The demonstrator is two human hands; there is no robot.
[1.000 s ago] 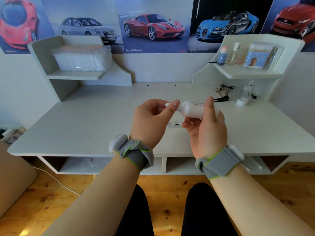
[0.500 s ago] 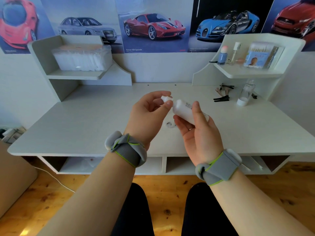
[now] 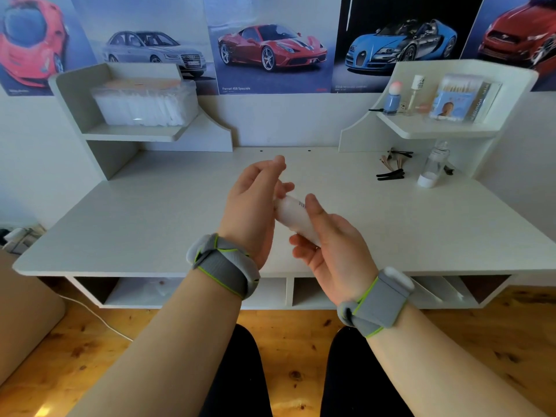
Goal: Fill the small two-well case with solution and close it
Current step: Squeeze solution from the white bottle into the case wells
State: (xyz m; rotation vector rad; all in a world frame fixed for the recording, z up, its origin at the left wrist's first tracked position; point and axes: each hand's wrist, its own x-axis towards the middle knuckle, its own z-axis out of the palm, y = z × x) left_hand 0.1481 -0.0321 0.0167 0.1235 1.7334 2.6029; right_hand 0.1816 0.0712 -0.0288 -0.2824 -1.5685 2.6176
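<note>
My right hand (image 3: 334, 245) is wrapped round the bottle (image 3: 293, 216), long axis tilted up-left so its cap end sits in my left hand's (image 3: 255, 212) fingertips (case is hidden behind my hands, can't see it).

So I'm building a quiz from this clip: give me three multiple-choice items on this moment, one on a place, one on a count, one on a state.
1. Where is the white bottle?
A. on the right shelf
B. held above the desk
C. on the floor

2. How many car posters show on the wall?
A. three
B. five
C. seven

3. What is the right hand doing?
A. gripping the bottle
B. lying flat on the desk
C. hanging open

Answers:
1 B, both hands hold it over the desktop.
2 B, five cars line the wall.
3 A, its fingers wrap the bottle while the left hand works at the cap end.
</note>
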